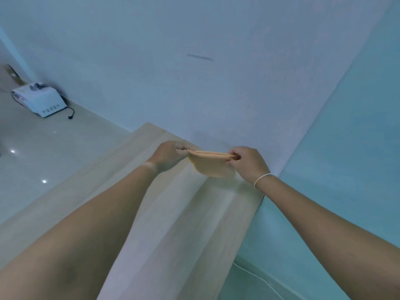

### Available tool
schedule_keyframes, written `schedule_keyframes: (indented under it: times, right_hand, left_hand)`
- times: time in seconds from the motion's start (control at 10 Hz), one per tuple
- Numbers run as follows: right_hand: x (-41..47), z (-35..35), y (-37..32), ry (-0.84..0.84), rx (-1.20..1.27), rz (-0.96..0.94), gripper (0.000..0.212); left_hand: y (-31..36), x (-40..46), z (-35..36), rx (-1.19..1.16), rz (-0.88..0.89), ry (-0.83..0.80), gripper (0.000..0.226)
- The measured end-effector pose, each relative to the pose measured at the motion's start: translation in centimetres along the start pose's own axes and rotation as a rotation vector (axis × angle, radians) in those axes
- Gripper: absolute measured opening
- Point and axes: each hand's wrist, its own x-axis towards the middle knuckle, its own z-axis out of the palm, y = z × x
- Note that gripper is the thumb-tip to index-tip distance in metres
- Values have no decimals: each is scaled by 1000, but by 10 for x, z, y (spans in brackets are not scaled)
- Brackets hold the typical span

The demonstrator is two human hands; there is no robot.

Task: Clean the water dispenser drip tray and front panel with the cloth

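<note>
Wall [194,94] close behind wooden top [164,213]

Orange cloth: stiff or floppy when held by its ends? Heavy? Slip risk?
Probably floppy: the orange cloth sags in a curve below the top edge stretched between the left hand and the right hand. Likely light, since fingertip pinches at the two ends seem enough to carry it. Slip risk looks low: the fabric appears soft and matte, though its texture is blurred.
</note>
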Motion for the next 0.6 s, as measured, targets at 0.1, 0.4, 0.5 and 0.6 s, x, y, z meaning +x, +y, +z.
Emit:
schedule_keyframes:
  times: [0.1, 0.4, 0.5, 0.6]
  right_hand:
    - [-16, 25, 30, 80, -199, -97, 23]
    - [-112, 108, 77, -210, -393, -252, 20]
    - [-118, 106, 73, -117, -387, -315, 22]
    - [-127, 106, 73, -67, -299, -349, 26]
  left_hand:
    - [-24, 2, 31, 43, 94, 16, 24]
    - [-122, -52, 78, 353, -70, -326, 27]
    - [-125, -58, 77, 416, -76, -223, 31]
    - [-113, -67, 77, 399, -123, -144, 37]
